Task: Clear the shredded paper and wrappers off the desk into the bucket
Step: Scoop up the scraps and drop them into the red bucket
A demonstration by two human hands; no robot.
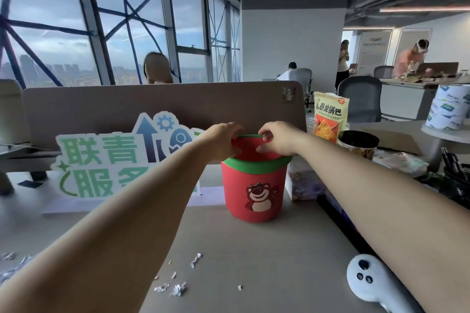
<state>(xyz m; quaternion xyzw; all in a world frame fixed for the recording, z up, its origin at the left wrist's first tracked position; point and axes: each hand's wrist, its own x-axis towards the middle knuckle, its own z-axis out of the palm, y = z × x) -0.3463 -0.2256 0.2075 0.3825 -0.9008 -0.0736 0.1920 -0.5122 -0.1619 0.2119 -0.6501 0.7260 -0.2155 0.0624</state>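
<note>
A red bucket (pixel 255 193) with a green rim and a bear picture stands on the desk (pixel 267 249) ahead of me. Its red lid with a green edge is tilted up at the far side. My left hand (pixel 220 138) grips the lid's left edge and my right hand (pixel 276 138) grips its right edge, thumb inside. Small bits of shredded paper (pixel 175 287) lie scattered on the desk near me, with more shredded paper (pixel 11 262) at the far left edge. My forearms hide part of the desk.
A green-and-white cut-out sign (pixel 109 160) leans on the desk divider (pixel 162 101). To the right are a snack bag (pixel 329 115), a black-lidded jar (pixel 358 143), a crumpled bag (pixel 404 162) and paper rolls (pixel 450 107). A white controller (pixel 368 279) lies at front right. People sit beyond.
</note>
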